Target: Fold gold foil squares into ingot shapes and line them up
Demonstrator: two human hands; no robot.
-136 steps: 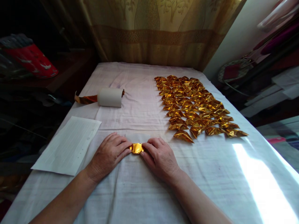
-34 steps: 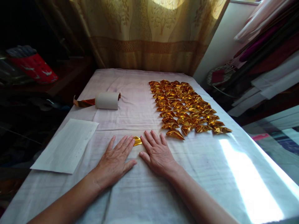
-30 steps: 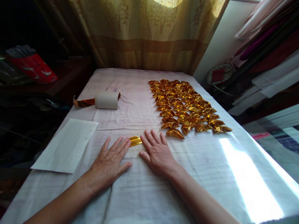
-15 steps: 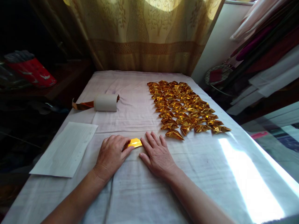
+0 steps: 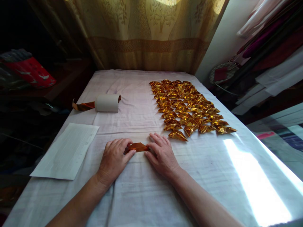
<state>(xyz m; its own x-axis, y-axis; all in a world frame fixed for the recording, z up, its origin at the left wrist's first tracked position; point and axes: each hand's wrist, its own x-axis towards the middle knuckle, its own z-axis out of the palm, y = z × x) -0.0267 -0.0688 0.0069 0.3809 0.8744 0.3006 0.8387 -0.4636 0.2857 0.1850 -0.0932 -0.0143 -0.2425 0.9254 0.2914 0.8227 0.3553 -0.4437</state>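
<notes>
A small folded piece of gold foil paper (image 5: 138, 147) is stretched between my two hands, just above or on the cloth. My left hand (image 5: 115, 157) pinches its left end between thumb and fingers. At its right end my right hand (image 5: 163, 154) grips it with thumb and index finger, the other fingers lying extended beyond. The fingers hide both ends of the foil. To the right, several folded gold foil ingots (image 5: 187, 107) lie in close rows, the nearest one (image 5: 178, 135) just beyond my right hand.
A white roll (image 5: 107, 103) with a strip of gold foil (image 5: 83, 106) sticking out lies at the back left. Nearer, a sheet of paper (image 5: 66, 151) rests on the white tablecloth (image 5: 142, 195). A curtain (image 5: 146, 47) hangs behind the table; clothes (image 5: 281, 69) are at right.
My right hand, which lay flat beside the foil, now pinches its right end. The foil has tilted and looks darker orange instead of bright yellow. My left hand keeps its hold.
</notes>
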